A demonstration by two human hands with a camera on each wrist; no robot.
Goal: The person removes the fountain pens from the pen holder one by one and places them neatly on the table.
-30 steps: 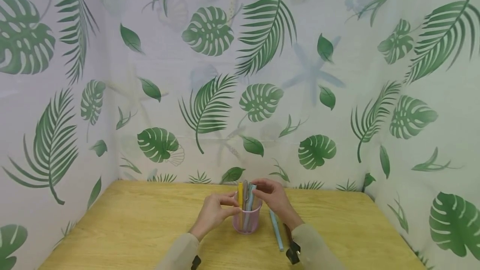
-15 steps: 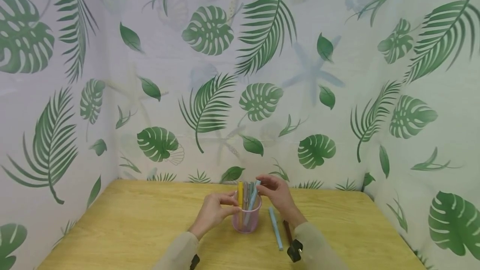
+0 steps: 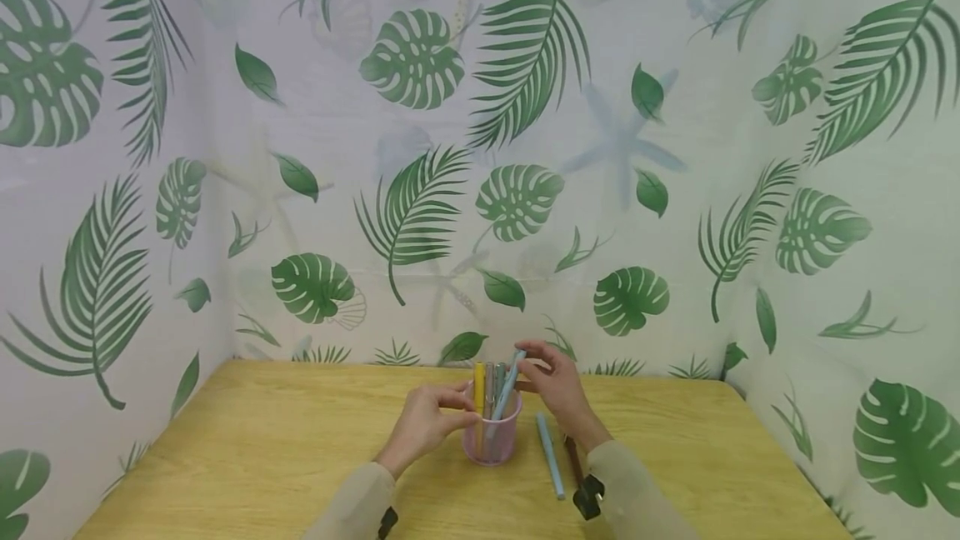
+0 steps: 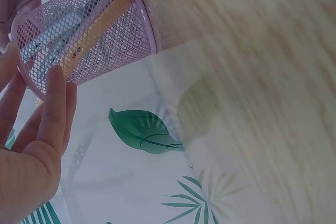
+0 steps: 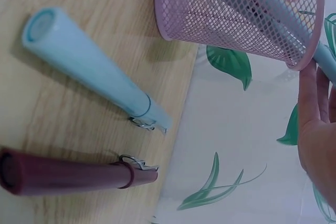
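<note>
A pink mesh pen holder (image 3: 491, 444) stands upright on the table, with several pens inside, among them a yellow pen (image 3: 479, 390) and a grey pen (image 3: 490, 386). My left hand (image 3: 423, 425) holds the holder's rim from the left; its fingers (image 4: 54, 103) touch the mesh in the left wrist view. Between the fingertips of my right hand (image 3: 558, 388) is the upper end of a light blue pen (image 3: 507, 390). That pen leans right, its lower part still inside the holder. In the right wrist view the hand is partly cut off.
Right of the holder, a second light blue pen (image 5: 89, 66) and a dark reddish-brown pen (image 5: 68, 172) lie on the wooden table (image 3: 300, 440). A leaf-patterned white sheet (image 3: 525, 298) hangs behind and at both sides.
My right hand has shifted slightly up and right with the light blue pen, which rises and tilts more, apart from the other pens. The left hand stays at the holder.
</note>
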